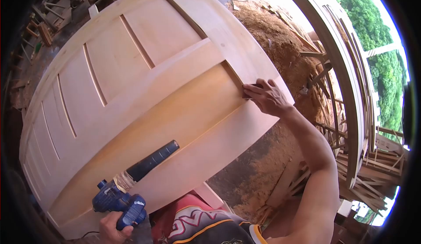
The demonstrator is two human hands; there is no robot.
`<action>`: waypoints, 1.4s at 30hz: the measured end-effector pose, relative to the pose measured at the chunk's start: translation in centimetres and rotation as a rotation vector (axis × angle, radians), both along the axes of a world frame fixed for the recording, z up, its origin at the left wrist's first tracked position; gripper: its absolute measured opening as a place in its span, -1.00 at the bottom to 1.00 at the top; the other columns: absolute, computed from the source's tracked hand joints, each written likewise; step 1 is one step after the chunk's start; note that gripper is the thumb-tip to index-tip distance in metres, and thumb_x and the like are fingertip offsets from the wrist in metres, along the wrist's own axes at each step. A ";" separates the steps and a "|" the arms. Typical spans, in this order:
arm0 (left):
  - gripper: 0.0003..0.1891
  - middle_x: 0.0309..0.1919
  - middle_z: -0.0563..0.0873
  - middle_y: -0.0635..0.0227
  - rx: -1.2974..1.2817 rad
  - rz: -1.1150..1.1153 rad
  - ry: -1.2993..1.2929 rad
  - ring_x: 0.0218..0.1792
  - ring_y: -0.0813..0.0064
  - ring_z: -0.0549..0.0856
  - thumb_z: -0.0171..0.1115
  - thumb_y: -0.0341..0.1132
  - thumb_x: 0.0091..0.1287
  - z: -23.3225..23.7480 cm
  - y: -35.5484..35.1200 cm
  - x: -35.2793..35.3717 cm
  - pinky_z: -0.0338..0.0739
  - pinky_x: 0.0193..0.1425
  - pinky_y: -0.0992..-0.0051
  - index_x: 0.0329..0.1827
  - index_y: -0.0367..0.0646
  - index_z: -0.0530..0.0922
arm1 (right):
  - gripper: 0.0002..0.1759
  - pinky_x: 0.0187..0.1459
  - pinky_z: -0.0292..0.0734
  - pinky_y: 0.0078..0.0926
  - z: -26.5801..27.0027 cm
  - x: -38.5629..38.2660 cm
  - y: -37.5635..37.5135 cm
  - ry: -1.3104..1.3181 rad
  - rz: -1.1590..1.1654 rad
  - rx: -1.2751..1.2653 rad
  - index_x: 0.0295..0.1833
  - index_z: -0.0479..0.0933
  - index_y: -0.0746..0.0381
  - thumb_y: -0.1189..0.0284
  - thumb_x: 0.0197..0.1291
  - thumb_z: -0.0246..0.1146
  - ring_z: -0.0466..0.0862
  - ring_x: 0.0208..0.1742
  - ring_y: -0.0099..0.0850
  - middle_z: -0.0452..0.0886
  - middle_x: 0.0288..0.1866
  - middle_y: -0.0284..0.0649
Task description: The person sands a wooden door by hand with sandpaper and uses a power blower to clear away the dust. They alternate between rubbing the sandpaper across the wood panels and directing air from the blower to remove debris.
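Observation:
My left hand point(113, 227) is closed around the handle of a blue cordless blower point(107, 196) with a black nozzle point(153, 160), held over the near part of a pale panelled wooden piece point(237, 29). The nozzle points toward the upper right. At the right end of the long recessed panel point(175, 108), my right hand point(275, 98) grips a small dark block point(247, 90). The block is against the inner corner of the recess; my fingers partly cover it, and its exact kind is hard to make out.
Sawdust point(272, 33) is heaped on the ground beyond the right edge. A long curved timber point(337, 64) stands at the right above piled wood offcuts point(377, 169). More scrap wood point(46, 31) lies at the upper left.

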State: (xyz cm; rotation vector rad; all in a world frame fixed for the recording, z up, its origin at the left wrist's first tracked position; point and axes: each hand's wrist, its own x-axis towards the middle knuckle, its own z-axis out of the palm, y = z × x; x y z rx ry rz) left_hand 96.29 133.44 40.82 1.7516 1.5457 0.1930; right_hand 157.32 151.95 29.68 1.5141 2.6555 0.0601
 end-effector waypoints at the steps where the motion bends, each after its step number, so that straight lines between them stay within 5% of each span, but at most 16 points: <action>1: -0.06 -0.41 0.73 0.02 0.008 0.026 0.008 -0.35 -0.01 0.77 0.16 0.60 0.26 0.0 -0.2 0.2 0.61 -0.22 0.17 -0.22 -0.36 0.66 | -0.58 0.16 0.42 -0.24 0.1 -0.1 -0.7 -0.005 0.035 -0.024 0.30 0.66 0.02 0.33 0.33 0.36 0.47 0.26 -0.36 0.60 0.43 -0.61; 9: -0.06 -0.40 0.72 0.03 0.035 0.004 0.056 -0.34 0.00 0.75 0.16 0.60 0.25 0.1 0.1 0.5 0.59 -0.22 0.17 -0.21 -0.37 0.65 | -0.56 0.12 0.44 -0.22 0.3 -0.2 -4.0 0.027 -0.306 0.123 0.38 0.57 -0.19 0.42 0.46 0.21 0.55 0.24 -0.34 0.70 0.24 -0.62; 10: -0.06 -0.40 0.72 0.02 0.033 0.006 0.068 -0.33 -0.01 0.76 0.17 0.59 0.25 -0.1 -0.2 0.4 0.59 -0.22 0.17 -0.21 -0.37 0.66 | -0.53 0.09 0.48 -0.08 -5.0 -0.5 -5.0 0.312 -0.316 -0.064 0.39 0.52 -0.17 0.49 0.46 0.18 0.58 0.27 -0.27 0.68 0.28 -0.52; 11: -0.07 -0.40 0.73 0.02 0.045 0.014 0.077 -0.33 -0.01 0.76 0.18 0.58 0.26 -0.5 0.0 0.3 0.60 -0.21 0.17 -0.22 -0.37 0.66 | -0.54 0.14 0.50 -0.10 -7.4 -3.0 -6.9 0.053 -0.011 0.235 0.35 0.53 -0.13 0.55 0.44 0.15 0.58 0.30 -0.23 0.66 0.33 -0.38; 14: -0.07 -0.41 0.73 0.01 0.020 -0.003 0.074 -0.34 -0.02 0.77 0.17 0.58 0.26 -0.4 0.2 0.1 0.60 -0.23 0.15 -0.22 -0.38 0.66 | -0.53 0.28 0.49 -0.24 -5.9 -2.2 -5.9 0.288 -0.309 0.192 0.35 0.57 0.01 0.58 0.38 0.16 0.66 0.23 -0.24 0.69 0.33 -0.25; 16: -0.07 -0.43 0.73 0.01 0.030 -0.018 0.054 -0.36 -0.01 0.77 0.17 0.58 0.26 -0.7 -0.4 -1.2 0.60 -0.24 0.16 -0.23 -0.37 0.66 | -0.49 0.40 0.41 -0.19 -7.2 0.0 -6.4 0.386 -0.640 0.029 0.39 0.57 0.04 0.56 0.36 0.14 0.62 0.31 -0.27 0.63 0.42 -0.27; 19: -0.07 -0.45 0.73 0.03 0.048 -0.007 0.033 -0.37 0.02 0.77 0.15 0.58 0.27 -1.5 -0.5 -1.0 0.60 -0.25 0.18 -0.24 -0.37 0.67 | -0.32 0.58 0.18 -0.01 -10.7 -5.5 -12.1 0.480 -0.251 0.053 0.57 0.44 -0.01 0.50 0.31 0.19 0.35 0.64 -0.33 0.38 0.67 -0.34; 24: -0.09 -0.44 0.73 0.07 0.020 0.003 0.080 -0.38 0.08 0.77 0.20 0.57 0.25 -0.5 -0.6 -0.9 0.60 -0.25 0.20 -0.23 -0.35 0.68 | -0.45 0.69 -0.04 -0.08 -11.1 3.3 -7.9 0.538 -0.837 0.030 0.65 0.34 -0.02 0.33 0.64 -0.13 0.17 0.75 -0.27 0.35 0.69 -0.33; 27: -0.11 -0.42 0.75 0.10 0.060 -0.041 0.086 -0.36 0.09 0.77 0.25 0.56 0.22 -0.6 -0.5 -0.4 0.61 -0.23 0.21 -0.23 -0.34 0.69 | -0.31 0.74 -0.20 0.03 -7.1 -2.6 -8.6 0.586 -0.881 0.008 0.64 0.36 -0.11 0.62 0.48 0.00 -0.04 0.80 -0.10 0.29 0.72 -0.36; 28: -0.11 -0.41 0.75 0.11 0.064 -0.074 0.079 -0.36 0.09 0.77 0.26 0.56 0.21 -0.9 -0.6 -0.2 0.61 -0.23 0.22 -0.23 -0.33 0.69 | -0.29 0.72 -0.18 0.12 -9.8 -6.0 -10.8 0.465 -0.662 -0.044 0.64 0.38 -0.16 0.63 0.46 -0.01 0.03 0.78 -0.12 0.29 0.72 -0.30; 33: -0.13 -0.40 0.76 0.13 0.118 -0.172 0.001 -0.33 0.08 0.78 0.28 0.54 0.22 -1.3 -0.6 1.9 0.61 -0.21 0.24 -0.22 -0.32 0.69 | -0.30 0.57 0.24 -0.01 -3.5 -1.9 -10.2 0.399 -0.831 0.007 0.60 0.41 -0.09 0.50 0.33 0.14 0.43 0.52 -0.25 0.43 0.60 -0.24; 35: -0.19 -0.38 0.75 0.07 0.102 -0.146 -0.005 -0.31 0.01 0.77 0.31 0.47 0.25 -0.9 -0.8 3.3 0.62 -0.19 0.19 -0.20 -0.32 0.69 | -0.49 0.22 0.48 -0.12 -13.5 7.2 -8.1 -0.095 -0.825 0.903 0.40 0.54 0.04 0.40 0.34 0.13 0.53 0.33 -0.24 0.52 0.48 -0.21; 37: -0.24 -0.36 0.74 -0.02 0.106 -0.131 0.019 -0.28 -0.12 0.76 0.35 0.41 0.27 -0.4 -0.6 4.6 0.63 -0.16 0.12 -0.18 -0.30 0.68 | -0.41 0.04 0.55 0.03 -9.1 -0.2 -10.6 0.216 -0.735 0.211 0.47 0.50 0.02 0.39 0.29 0.18 0.58 0.15 -0.15 0.54 0.45 -0.32; 38: -0.20 -0.44 0.74 0.07 0.157 -0.130 0.008 -0.33 0.11 0.79 0.29 0.44 0.30 -1.0 -0.7 4.7 0.61 -0.21 0.23 -0.18 -0.35 0.67 | -0.31 0.26 0.53 0.07 -5.8 -7.6 -12.6 0.394 -0.854 0.079 0.56 0.43 0.00 0.41 0.27 0.22 0.54 0.37 -0.10 0.44 0.59 -0.35; 39: -0.23 -0.42 0.73 0.03 0.153 -0.122 -0.006 -0.31 0.02 0.77 0.30 0.40 0.32 -1.2 -0.7 4.5 0.61 -0.20 0.19 -0.18 -0.34 0.66 | -0.25 0.53 0.34 0.05 -8.4 -11.2 -15.3 0.408 -0.585 0.086 0.60 0.39 -0.02 0.43 0.25 0.26 0.33 0.64 -0.10 0.30 0.70 -0.34; 42: -0.31 -0.41 0.70 -0.08 0.168 -0.070 -0.038 -0.28 -0.19 0.74 0.28 0.31 0.40 -0.6 -0.3 5.5 0.58 -0.19 0.09 -0.21 -0.35 0.63 | -0.22 0.69 0.04 0.02 -6.0 -15.8 -18.4 0.403 -0.338 -0.149 0.63 0.35 -0.08 0.41 0.27 0.28 0.10 0.77 -0.18 0.22 0.75 -0.39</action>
